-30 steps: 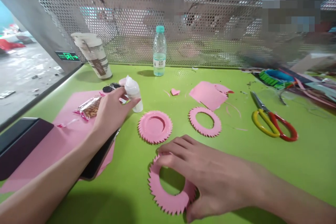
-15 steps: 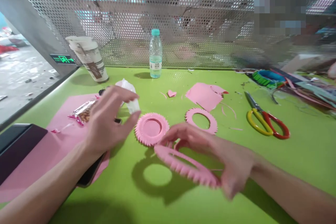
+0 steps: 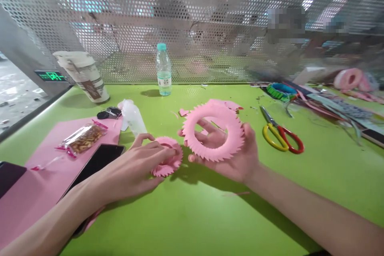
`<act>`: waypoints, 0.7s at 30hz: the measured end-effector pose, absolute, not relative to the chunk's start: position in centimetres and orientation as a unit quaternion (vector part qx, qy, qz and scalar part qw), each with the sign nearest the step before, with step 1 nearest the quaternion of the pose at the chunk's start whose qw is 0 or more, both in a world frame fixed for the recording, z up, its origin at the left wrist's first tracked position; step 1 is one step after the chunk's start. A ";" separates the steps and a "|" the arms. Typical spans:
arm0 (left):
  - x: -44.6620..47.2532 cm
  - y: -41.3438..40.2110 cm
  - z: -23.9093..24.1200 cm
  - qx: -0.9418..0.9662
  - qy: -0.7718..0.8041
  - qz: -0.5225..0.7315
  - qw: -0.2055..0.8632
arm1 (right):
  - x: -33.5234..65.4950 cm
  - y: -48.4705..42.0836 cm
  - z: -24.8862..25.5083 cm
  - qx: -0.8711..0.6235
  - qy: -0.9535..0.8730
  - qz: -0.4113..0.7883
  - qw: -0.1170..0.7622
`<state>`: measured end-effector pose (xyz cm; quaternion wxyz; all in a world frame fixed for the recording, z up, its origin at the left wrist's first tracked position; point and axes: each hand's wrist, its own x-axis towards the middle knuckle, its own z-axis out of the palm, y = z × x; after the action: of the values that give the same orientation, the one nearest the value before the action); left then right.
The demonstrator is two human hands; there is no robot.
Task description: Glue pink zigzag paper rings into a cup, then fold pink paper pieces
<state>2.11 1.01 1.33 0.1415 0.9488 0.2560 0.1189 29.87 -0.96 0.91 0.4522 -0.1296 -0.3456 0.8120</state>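
Observation:
My right hand (image 3: 240, 156) holds up a pink paper ring (image 3: 200, 153) with a saw-toothed edge, its fingers showing behind and through the hole. The ring's face is tilted toward me, above the table. My left hand (image 3: 138, 162) is on a smaller pink toothed disc (image 3: 177, 160) to the left of the ring. Its fingers reach over the disc's middle and the thumb is at the near edge; they cover much of it. Pink paper scraps (image 3: 231, 104) and a small folded paper heart (image 3: 183, 112) lie behind the held ring, partly hidden.
Scissors (image 3: 282, 138) lie to the right. A paper cup (image 3: 87, 80) and a bottle (image 3: 164, 78) stand at the back by the perforated screen. At left are a phone (image 3: 102, 160), a snack packet (image 3: 84, 138) and pink paper (image 3: 45, 192). Paper strips (image 3: 330, 106) lie far right.
My right hand has raised the ring and turned its face toward me. My left hand has come down onto the smaller disc. The view has shifted somewhat to the right.

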 end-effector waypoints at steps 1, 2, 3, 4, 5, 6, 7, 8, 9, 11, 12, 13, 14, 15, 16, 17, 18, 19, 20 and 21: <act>2.2 0.9 1.3 0.952 0.238 0.126 0.145 | 29.9 -0.9 0.8 -0.124 -0.339 0.815 0.452; 2.3 0.8 1.3 0.955 0.219 0.134 0.149 | 30.0 -0.8 0.7 -0.120 -0.336 0.817 0.453; 2.5 0.7 1.2 0.958 0.198 0.141 0.153 | 30.1 -0.8 0.6 -0.117 -0.337 0.817 0.453; 2.7 0.6 1.2 0.960 0.180 0.145 0.158 | 30.1 -0.7 0.5 -0.116 -0.341 0.817 0.450; 2.8 0.4 1.2 0.961 0.166 0.147 0.164 | 30.2 -0.7 0.4 -0.115 -0.348 0.816 0.447; 3.0 0.3 1.2 0.962 0.156 0.144 0.172 | 30.2 -0.7 0.4 -0.118 -0.355 0.814 0.444; 3.1 0.2 1.3 0.962 0.151 0.139 0.179 | 30.2 -0.7 0.3 -0.123 -0.361 0.811 0.443; 3.2 0.1 1.3 0.961 0.150 0.138 0.187 | 30.2 -0.8 0.4 -0.129 -0.367 0.808 0.442; 3.3 0.0 1.4 0.958 0.151 0.143 0.197 | 30.2 -0.9 0.4 -0.138 -0.372 0.804 0.442; 3.2 0.0 1.5 0.944 0.156 0.192 0.217 | 30.1 -1.1 0.6 -0.166 -0.390 0.789 0.444; 3.1 0.1 1.6 0.931 0.167 0.236 0.223 | 30.1 -1.1 0.7 -0.185 -0.407 0.778 0.442; 2.9 0.1 1.6 0.912 0.189 0.288 0.223 | 30.2 -1.1 0.7 -0.203 -0.430 0.762 0.440; 2.7 0.2 1.7 0.887 0.223 0.341 0.217 | 30.2 -1.1 0.8 -0.221 -0.456 0.742 0.438; 2.5 0.3 1.7 0.855 0.272 0.390 0.208 | 30.3 -1.1 0.7 -0.239 -0.482 0.722 0.435; 2.3 0.3 1.7 0.816 0.328 0.433 0.196 | 30.4 -1.0 0.6 -0.255 -0.504 0.703 0.432; 2.1 0.4 1.7 0.774 0.383 0.468 0.186 | 30.5 -0.9 0.5 -0.267 -0.525 0.685 0.429; 1.9 0.5 1.7 0.734 0.426 0.498 0.180 | 30.6 -0.9 0.4 -0.275 -0.546 0.668 0.424; 1.8 0.5 1.6 0.698 0.457 0.521 0.180 | 30.6 -1.0 0.2 -0.282 -0.571 0.649 0.416; 1.8 0.6 1.6 0.671 0.475 0.539 0.183 | 30.6 -1.1 0.1 -0.291 -0.603 0.625 0.402; 1.8 0.7 1.5 0.653 0.480 0.554 0.189 | 30.6 -1.3 -0.1 -0.300 -0.640 0.593 0.387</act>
<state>1.78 0.66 1.55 0.1894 0.6532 0.4799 0.5542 30.60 -1.27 -0.06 0.3865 -0.2998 -0.6399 0.5926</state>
